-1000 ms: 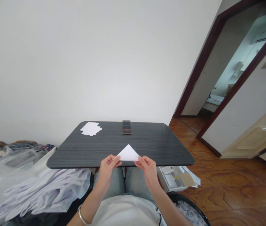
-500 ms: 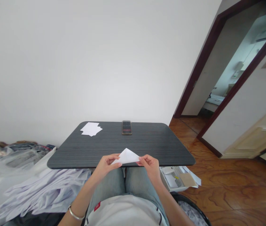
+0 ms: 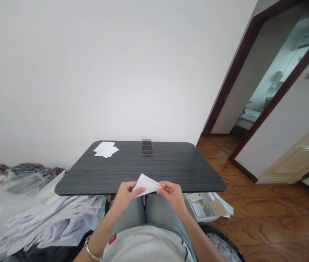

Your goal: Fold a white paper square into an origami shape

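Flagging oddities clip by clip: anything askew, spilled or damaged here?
Nothing looks spilled, and the folded paper shows no visible damage. Mildly untidy: white sheets far left on the table overlap unevenly, and papers jut past the right side of the white box.

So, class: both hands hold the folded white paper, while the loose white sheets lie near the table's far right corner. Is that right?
Not quite: the loose white sheets lie near the far left corner of the table, as the head view shows. The left hand and right hand do hold the folded white paper.
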### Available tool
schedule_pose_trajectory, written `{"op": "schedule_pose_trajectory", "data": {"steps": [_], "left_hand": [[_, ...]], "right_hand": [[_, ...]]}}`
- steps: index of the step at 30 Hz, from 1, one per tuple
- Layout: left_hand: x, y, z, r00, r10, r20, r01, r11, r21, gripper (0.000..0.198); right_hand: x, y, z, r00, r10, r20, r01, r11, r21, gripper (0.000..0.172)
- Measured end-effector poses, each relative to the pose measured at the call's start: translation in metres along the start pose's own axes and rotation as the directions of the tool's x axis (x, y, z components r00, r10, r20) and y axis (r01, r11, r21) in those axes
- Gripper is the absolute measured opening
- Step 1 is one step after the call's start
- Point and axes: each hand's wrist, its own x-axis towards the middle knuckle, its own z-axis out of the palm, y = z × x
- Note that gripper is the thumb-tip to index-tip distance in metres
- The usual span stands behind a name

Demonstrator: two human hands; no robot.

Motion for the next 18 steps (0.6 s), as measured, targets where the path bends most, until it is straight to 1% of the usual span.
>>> {"op": "schedule_pose_trajectory", "data": {"steps": [4,5,7,9,12,15,18], "left_hand": [[-0.0021,-0.0065,0.0063,0.998,-0.004,-0.055,0.003,1.000,-0.023,0.025],[-0.0022,-0.0078,0.0068,0.998,-0.002,-0.055,0.001,0.999,-0.034,0.025],[-0.0019,-0.0086,0.0058,1.000,0.012,-0.014,-0.013,0.997,-0.074,0.023],[-0.0011,-0.0069,0.0031,0.999,0.046,0.025,-0.043,0.991,-0.124,0.021],[0.0006,-0.0034,-0.0009,0.997,0.074,0.014,-0.071,0.984,-0.162,0.020],[0.0018,-0.0031,-0.0016,0.995,0.086,0.044,-0.078,0.987,-0.143,0.018],[0.0016,-0.0038,0.0001,0.994,0.080,0.070,-0.072,0.991,-0.112,0.020]], "right_hand": [[0.0012,0.0013,0.0017,0.998,0.025,-0.065,-0.024,1.000,0.018,0.018],[0.0015,0.0014,0.0018,0.996,0.031,-0.081,-0.029,0.999,0.026,0.020],[0.0017,0.0015,0.0012,0.995,0.043,-0.090,-0.041,0.999,0.027,0.022],[0.0016,0.0021,-0.0001,0.995,0.060,-0.078,-0.059,0.998,0.012,0.023],[0.0011,0.0041,-0.0017,0.995,0.097,-0.029,-0.097,0.995,0.000,0.024],[0.0008,0.0058,-0.0018,0.993,0.120,0.018,-0.120,0.993,0.007,0.024],[0.0010,0.0056,-0.0021,0.991,0.124,0.042,-0.124,0.992,0.003,0.023]]}}
